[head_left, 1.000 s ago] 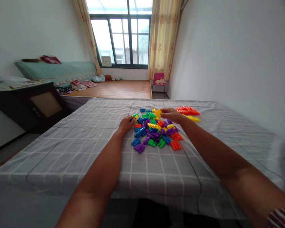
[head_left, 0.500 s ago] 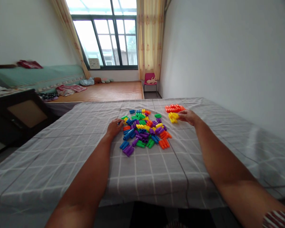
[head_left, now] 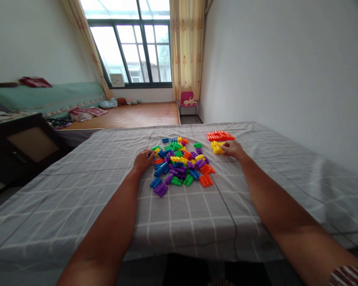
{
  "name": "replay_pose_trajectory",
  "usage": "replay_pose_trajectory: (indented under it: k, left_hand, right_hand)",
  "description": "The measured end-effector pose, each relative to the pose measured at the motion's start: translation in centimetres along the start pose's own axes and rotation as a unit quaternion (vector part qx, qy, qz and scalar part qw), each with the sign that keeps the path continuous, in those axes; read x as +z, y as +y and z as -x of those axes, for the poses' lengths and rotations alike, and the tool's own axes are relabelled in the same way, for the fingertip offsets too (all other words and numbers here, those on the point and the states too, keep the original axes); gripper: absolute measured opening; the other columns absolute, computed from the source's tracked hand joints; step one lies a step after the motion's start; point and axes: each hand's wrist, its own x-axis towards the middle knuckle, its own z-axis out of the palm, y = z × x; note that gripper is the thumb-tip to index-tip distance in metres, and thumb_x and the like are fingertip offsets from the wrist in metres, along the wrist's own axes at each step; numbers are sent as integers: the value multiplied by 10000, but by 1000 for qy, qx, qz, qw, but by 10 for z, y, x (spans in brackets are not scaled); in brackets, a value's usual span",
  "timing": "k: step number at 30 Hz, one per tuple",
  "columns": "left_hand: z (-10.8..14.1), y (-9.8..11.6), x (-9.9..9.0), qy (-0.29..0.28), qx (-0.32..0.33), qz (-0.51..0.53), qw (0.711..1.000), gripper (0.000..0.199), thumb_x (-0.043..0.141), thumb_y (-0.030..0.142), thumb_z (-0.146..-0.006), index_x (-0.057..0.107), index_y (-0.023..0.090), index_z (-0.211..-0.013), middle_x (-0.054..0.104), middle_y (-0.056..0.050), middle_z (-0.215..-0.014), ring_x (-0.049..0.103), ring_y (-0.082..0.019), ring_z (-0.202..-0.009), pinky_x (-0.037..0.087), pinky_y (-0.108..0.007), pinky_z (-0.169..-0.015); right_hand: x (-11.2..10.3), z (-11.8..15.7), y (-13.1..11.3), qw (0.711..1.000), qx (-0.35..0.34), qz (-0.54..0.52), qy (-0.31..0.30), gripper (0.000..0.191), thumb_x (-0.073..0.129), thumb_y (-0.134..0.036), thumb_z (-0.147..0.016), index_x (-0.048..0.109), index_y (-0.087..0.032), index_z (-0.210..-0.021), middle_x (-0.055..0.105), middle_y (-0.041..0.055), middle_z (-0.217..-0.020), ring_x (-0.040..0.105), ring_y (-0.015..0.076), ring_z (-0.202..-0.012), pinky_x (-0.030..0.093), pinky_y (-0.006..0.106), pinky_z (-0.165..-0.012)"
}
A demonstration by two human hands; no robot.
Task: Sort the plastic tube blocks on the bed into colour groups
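Tube-shaped plastic building blocks in several colours lie in a loose pile [head_left: 179, 163] on a grey checked cloth [head_left: 185, 222]. My left hand [head_left: 144, 160] rests at the pile's left edge, fingers curled beside a yellow block [head_left: 157, 151] and blue ones; what its fingertips hold, if anything, is too small to make out. On the right, my right hand [head_left: 233, 149] pinches a yellow block at the end of a small yellow group [head_left: 216, 147]. Just behind that group sits a row of orange-red blocks [head_left: 220, 136], set side by side.
A white wall [head_left: 286, 71] runs along the right side. Beyond the cloth are a bed with a brown mat [head_left: 143, 112], a pink chair [head_left: 187, 96] with a soft toy, and a window. A dark cabinet [head_left: 20, 147] stands at the left.
My right hand has shifted slightly, and its fingers sit lower against the yellow group, which now looks more compact. My left hand stays by the pile.
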Motion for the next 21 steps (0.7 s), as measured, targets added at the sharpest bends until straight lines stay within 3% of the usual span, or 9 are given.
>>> replay_pose_trajectory:
  k: [4, 8, 13, 17, 21]
  left_hand:
    - [-1, -3, 2, 1, 5, 13, 1000, 344, 445, 371, -868, 735, 201, -939, 720, -75, -1000, 657, -212, -931, 517, -312, -844]
    - [-3, -9, 4, 36, -11, 27, 999, 324, 467, 357, -857, 738, 203, -945, 718, -76, -1017, 647, -215, -970, 525, -320, -857]
    - [-5, -17, -1, 84, -58, 36, 994, 343, 449, 234, -848, 721, 180, -1049, 718, -82, -1079, 640, -221, -1032, 501, -365, -943]
    - [-3, -15, 1, 39, -25, 19, 999, 376, 466, 242, -866, 675, 180, -1172, 682, -82, -1203, 593, -216, -1150, 433, -374, -1044]
    - [1, -4, 9, -41, 33, -26, 998, 424, 497, 214, -856, 629, 262, -1256, 627, -25, -1303, 521, -198, -1235, 381, -369, -1091]
  right_hand:
    - [-7, 2, -5, 998, -43, 47, 27, 253, 600, -409, -829, 663, -165, -818, 699, 18, -694, 654, 135, -600, 475, 231, -588]
    - [-4, 3, -4, 991, -124, 49, 12, 282, 693, -444, -728, 682, -178, -821, 720, 38, -806, 661, 168, -731, 482, 263, -660]
    - [-1, 2, -2, 988, -139, 63, 36, 349, 667, -522, -727, 698, -190, -829, 718, 43, -825, 644, 178, -715, 470, 291, -666]
    - [2, 4, -13, 981, -128, 72, 123, 390, 573, -540, -799, 699, -179, -878, 717, 67, -838, 621, 182, -666, 453, 298, -628]
    - [13, 8, -22, 975, -162, 72, 132, 304, 526, -426, -838, 688, -175, -894, 717, 76, -854, 625, 178, -650, 459, 297, -637]
